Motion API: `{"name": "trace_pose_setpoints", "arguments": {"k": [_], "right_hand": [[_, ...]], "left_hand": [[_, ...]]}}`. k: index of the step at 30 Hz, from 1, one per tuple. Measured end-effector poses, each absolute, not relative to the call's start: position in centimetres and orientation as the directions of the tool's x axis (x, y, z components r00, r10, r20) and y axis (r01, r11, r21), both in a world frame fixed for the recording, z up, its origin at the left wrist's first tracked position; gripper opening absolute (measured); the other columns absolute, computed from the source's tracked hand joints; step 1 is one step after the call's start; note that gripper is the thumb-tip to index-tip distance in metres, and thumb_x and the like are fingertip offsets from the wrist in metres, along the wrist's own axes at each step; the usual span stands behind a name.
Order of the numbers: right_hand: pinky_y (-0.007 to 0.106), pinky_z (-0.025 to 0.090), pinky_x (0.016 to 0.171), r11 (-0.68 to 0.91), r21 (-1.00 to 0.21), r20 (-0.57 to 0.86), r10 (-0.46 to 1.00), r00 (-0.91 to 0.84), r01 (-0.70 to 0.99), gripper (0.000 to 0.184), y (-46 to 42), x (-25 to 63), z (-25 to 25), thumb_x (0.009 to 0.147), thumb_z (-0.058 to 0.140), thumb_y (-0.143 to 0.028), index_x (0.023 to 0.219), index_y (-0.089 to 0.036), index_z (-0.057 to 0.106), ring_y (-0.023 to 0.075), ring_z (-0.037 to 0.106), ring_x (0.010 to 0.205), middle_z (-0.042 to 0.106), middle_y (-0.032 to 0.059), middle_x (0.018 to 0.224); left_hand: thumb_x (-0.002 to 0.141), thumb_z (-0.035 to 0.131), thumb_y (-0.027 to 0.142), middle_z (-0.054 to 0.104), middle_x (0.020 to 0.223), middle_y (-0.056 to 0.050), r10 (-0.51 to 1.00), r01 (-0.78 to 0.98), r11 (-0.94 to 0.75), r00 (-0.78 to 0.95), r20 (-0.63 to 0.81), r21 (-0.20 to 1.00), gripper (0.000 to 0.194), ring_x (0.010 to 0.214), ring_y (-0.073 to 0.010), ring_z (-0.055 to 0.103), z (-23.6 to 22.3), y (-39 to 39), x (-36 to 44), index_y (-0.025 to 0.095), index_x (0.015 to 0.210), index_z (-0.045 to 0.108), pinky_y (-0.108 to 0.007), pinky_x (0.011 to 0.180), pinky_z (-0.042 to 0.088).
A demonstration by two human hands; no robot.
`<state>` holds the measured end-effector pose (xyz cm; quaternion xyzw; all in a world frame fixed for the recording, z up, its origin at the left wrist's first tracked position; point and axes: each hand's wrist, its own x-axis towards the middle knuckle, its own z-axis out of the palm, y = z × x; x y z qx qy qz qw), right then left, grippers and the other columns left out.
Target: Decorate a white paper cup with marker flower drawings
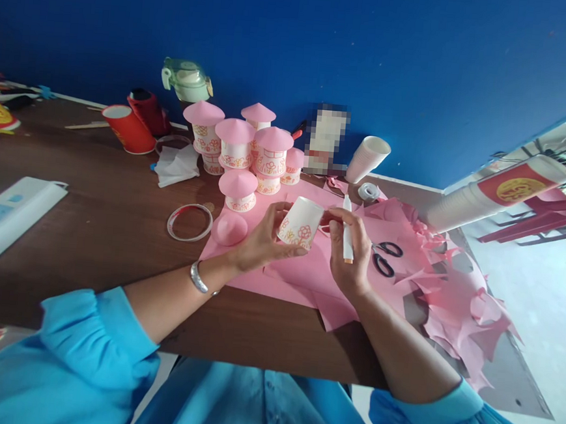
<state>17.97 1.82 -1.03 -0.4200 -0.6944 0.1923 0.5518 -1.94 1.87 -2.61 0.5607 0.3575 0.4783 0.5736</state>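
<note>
Held in my left hand (263,243) is a white paper cup (300,221), tilted upside down, with red and orange flowers drawn along its lower part. My right hand (353,253) grips a white marker (348,233) with an orange end, close to the cup's right side. Both hands are above pink paper sheets (287,281). Behind and left of the cup stand several decorated paper cups with pink cone roofs (273,139). A loose pink cone (229,229) lies beside my left wrist.
Black-handled scissors (383,262) and pink scraps (461,311) lie to the right. A tape roll (189,222) lies left, beyond it a power strip (13,217). Stacked cups (368,158) lean by the blue wall; a longer stack (490,195) lies at the right edge.
</note>
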Motion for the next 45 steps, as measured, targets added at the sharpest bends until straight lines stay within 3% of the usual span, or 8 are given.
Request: {"name": "trace_pose_setpoints", "arguments": {"k": [3, 7, 16, 25, 29, 36, 40, 45], "right_hand": [[0.042, 0.064, 0.096, 0.534, -0.821, 0.539, 0.842, -0.033, 0.205, 0.021, 2.2, 17.9, -1.0, 0.105, 0.064, -0.041, 0.123, -0.030, 0.064, 0.0223, 0.074, 0.112, 0.073, 0.0067, 0.123], [0.052, 0.062, 0.104, 0.401, -0.915, 0.403, 0.908, -0.112, -0.040, 0.047, 3.1, 18.0, -1.2, 0.096, 0.072, -0.061, 0.128, -0.031, 0.055, 0.0287, 0.070, 0.126, 0.071, 0.0113, 0.136], [0.039, 0.062, 0.076, 0.275, -0.954, 0.293, 0.940, -0.172, -0.121, 0.058, 2.9, 18.0, -1.0, 0.083, 0.082, -0.065, 0.122, -0.031, 0.058, 0.0218, 0.066, 0.089, 0.065, 0.0016, 0.102], [0.042, 0.064, 0.089, 0.329, -0.941, 0.337, 0.935, -0.108, -0.083, 0.057, 2.8, 17.9, -1.0, 0.083, 0.085, -0.058, 0.123, -0.032, 0.053, 0.0218, 0.069, 0.101, 0.066, 0.0027, 0.112], [0.043, 0.062, 0.098, 0.338, -0.935, 0.348, 0.932, -0.098, -0.112, 0.054, 2.5, 17.5, -1.0, 0.084, 0.087, -0.052, 0.122, -0.032, 0.055, 0.0209, 0.069, 0.107, 0.065, 0.0017, 0.115], [0.042, 0.062, 0.094, 0.327, -0.940, 0.331, 0.943, -0.034, -0.098, 0.052, 2.0, 17.1, -0.9, 0.082, 0.090, -0.050, 0.119, -0.033, 0.058, 0.0203, 0.067, 0.104, 0.063, 0.0011, 0.116], [0.039, 0.062, 0.086, 0.328, -0.942, 0.330, 0.943, -0.026, -0.068, 0.050, 1.9, 17.1, -0.9, 0.085, 0.086, -0.057, 0.119, -0.033, 0.058, 0.0196, 0.066, 0.098, 0.063, 0.0014, 0.113], [0.039, 0.062, 0.092, 0.377, -0.926, 0.375, 0.925, 0.054, -0.021, 0.037, 2.3, 17.6, -0.9, 0.100, 0.068, -0.060, 0.123, -0.033, 0.057, 0.0198, 0.069, 0.101, 0.065, 0.0010, 0.105]], "left_hand": [[0.074, 0.094, 0.047, 0.063, 0.142, -0.012, 0.892, -0.398, 0.173, 0.451, 0.028, 0.901, 0.075, 0.128, -0.0339, 0.065, -2.3, 1.8, -2.3, 0.028, 0.136, 0.057, -0.051, 0.107, 0.056], [0.078, 0.090, 0.051, 0.074, 0.131, -0.011, 0.798, -0.488, 0.339, 0.602, 0.029, 0.804, 0.063, 0.124, -0.0360, 0.071, -2.4, 1.9, -2.7, 0.027, 0.133, 0.068, -0.056, 0.110, 0.055], [0.082, 0.082, 0.061, 0.073, 0.131, -0.014, 0.774, -0.466, 0.379, 0.634, 0.002, 0.799, 0.057, 0.124, -0.0386, 0.071, -2.2, 2.0, -2.6, 0.022, 0.123, 0.073, -0.057, 0.112, 0.054], [0.066, 0.101, 0.041, 0.052, 0.145, -0.011, 0.916, -0.158, -0.273, 0.259, 0.307, 0.949, 0.087, 0.133, -0.0313, 0.057, -3.9, 1.7, -1.6, 0.030, 0.134, 0.049, -0.049, 0.112, 0.051], [0.072, 0.098, 0.040, 0.050, 0.146, -0.012, 0.915, 0.007, -0.368, 0.184, 0.360, 0.930, 0.084, 0.129, -0.0295, 0.058, -4.2, 1.4, -1.4, 0.030, 0.137, 0.046, -0.049, 0.111, 0.051], [0.075, 0.096, 0.034, 0.057, 0.144, -0.012, 0.875, -0.033, -0.437, 0.216, 0.433, 0.899, 0.079, 0.133, -0.0294, 0.060, -3.8, 1.4, -1.2, 0.029, 0.140, 0.051, -0.047, 0.111, 0.055], [0.078, 0.094, 0.031, 0.062, 0.142, -0.011, 0.914, -0.183, -0.303, 0.222, 0.339, 0.935, 0.069, 0.127, -0.0276, 0.064, -3.7, 1.4, -1.0, 0.027, 0.137, 0.057, -0.043, 0.105, 0.058], [0.088, 0.084, 0.038, 0.074, 0.128, -0.008, 0.912, -0.546, 0.176, 0.404, 0.074, 0.819, 0.046, 0.117, -0.0265, 0.072, -2.6, 1.7, -1.5, 0.025, 0.129, 0.068, -0.044, 0.107, 0.058]]}}
